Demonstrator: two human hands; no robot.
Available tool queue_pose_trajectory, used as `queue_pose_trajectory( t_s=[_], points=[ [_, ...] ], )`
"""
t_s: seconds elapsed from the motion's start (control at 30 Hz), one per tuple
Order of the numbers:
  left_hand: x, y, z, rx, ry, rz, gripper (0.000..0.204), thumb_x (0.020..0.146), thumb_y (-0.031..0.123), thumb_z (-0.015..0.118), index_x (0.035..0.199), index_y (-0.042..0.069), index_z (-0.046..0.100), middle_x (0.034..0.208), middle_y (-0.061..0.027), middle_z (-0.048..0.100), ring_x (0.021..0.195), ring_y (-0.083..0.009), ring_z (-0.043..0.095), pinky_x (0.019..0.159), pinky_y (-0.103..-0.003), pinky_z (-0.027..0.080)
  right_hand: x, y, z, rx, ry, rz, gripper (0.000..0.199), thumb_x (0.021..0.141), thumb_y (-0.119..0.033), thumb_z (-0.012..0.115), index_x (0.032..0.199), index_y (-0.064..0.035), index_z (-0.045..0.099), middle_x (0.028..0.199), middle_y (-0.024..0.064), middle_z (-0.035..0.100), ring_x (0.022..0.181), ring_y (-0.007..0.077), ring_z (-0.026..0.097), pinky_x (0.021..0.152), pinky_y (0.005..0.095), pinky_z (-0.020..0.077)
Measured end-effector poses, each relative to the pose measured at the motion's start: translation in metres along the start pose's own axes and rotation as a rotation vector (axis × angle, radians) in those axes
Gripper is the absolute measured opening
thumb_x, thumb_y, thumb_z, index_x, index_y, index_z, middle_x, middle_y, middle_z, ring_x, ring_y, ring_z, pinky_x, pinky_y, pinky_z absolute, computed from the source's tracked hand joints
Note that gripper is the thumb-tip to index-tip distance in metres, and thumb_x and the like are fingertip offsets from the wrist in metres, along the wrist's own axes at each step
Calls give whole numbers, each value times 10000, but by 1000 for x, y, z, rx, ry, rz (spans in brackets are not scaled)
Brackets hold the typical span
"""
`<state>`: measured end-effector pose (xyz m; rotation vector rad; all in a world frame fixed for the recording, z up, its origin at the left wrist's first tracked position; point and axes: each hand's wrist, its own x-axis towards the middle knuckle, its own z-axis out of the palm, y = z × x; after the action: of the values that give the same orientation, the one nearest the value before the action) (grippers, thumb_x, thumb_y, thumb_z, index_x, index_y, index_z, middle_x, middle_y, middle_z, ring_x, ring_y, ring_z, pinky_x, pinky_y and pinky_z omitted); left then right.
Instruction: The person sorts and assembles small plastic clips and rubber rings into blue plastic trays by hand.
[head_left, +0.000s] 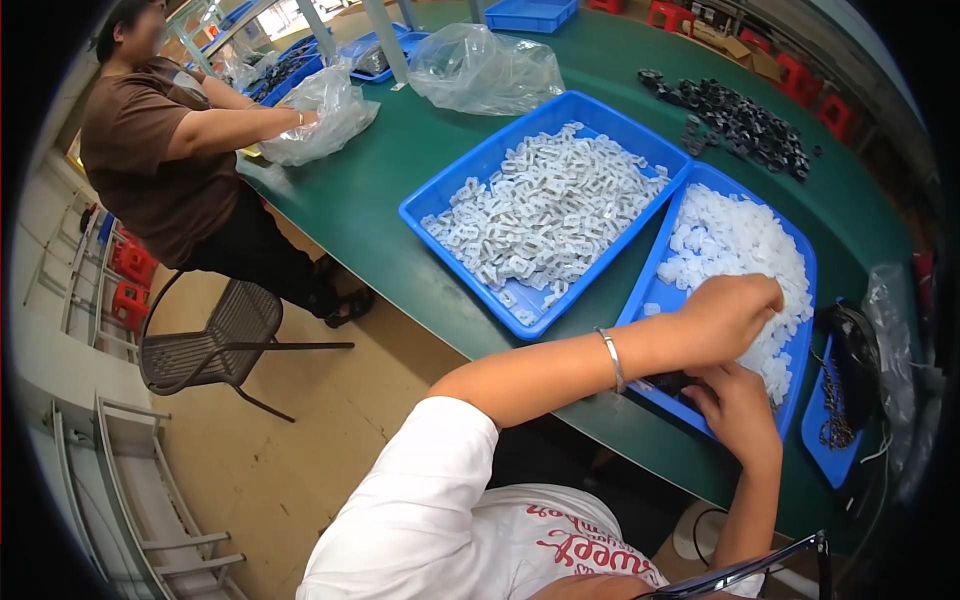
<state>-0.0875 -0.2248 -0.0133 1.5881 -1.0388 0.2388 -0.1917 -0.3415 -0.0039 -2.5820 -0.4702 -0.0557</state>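
My left hand, with a silver bangle at its wrist, is curled closed over a blue tray of flat, translucent white plastic pieces. What its fingers hold, if anything, is hidden. Just below it, my right hand bends its thumb and fingers together at the tray's near side. A small dark thing shows beside those fingertips, partly covered by my left wrist; its kind is unclear. The blue tray lies at the table's near edge.
A second blue tray holds small whitish clips. Dark plastic parts are heaped at the far right. A black bag with a chain lies at right. Clear plastic bags stand farther back. A person works at left, near a chair.
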Motion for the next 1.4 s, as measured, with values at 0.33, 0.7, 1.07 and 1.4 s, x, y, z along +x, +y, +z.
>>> queue_pose_trajectory(
  t_s=[0.33, 0.7, 1.07, 1.4],
  points=[
    [-15, -40, -8, 118, 77, -174, 120, 890, 96, 600, 971, 21, 647, 891, -178, 678, 806, -372, 659, 689, -445, 519, -7, 18, -23, 119, -59, 203, 188, 722, -23, 772, 867, 6, 656, 812, 150, 642, 700, 281, 644, 652, 354, 508],
    [-14, -37, -8, -139, -86, -319, 116, 905, 69, 599, 983, -9, 633, 819, -139, 680, 691, -232, 683, 635, -355, 536, -16, 28, -26, 110, -175, 315, 220, 678, 29, 772, 859, 31, 646, 797, 162, 650, 668, 254, 637, 643, 350, 503],
    [-15, -43, -10, -241, -198, -419, 141, 897, 39, 583, 1009, -28, 635, 839, -109, 689, 703, -161, 672, 651, -304, 538, -23, 22, -38, 24, -130, 324, 189, 674, 19, 774, 819, 21, 653, 768, 154, 627, 655, 276, 627, 623, 356, 493],
    [-17, -38, -1, -235, -192, -388, 144, 878, 56, 607, 992, -20, 651, 840, -127, 695, 738, -175, 677, 667, -317, 532, -39, 27, -34, 16, -113, 303, 186, 681, -1, 769, 843, 0, 677, 796, 155, 627, 676, 291, 637, 636, 366, 497]
  ],
)
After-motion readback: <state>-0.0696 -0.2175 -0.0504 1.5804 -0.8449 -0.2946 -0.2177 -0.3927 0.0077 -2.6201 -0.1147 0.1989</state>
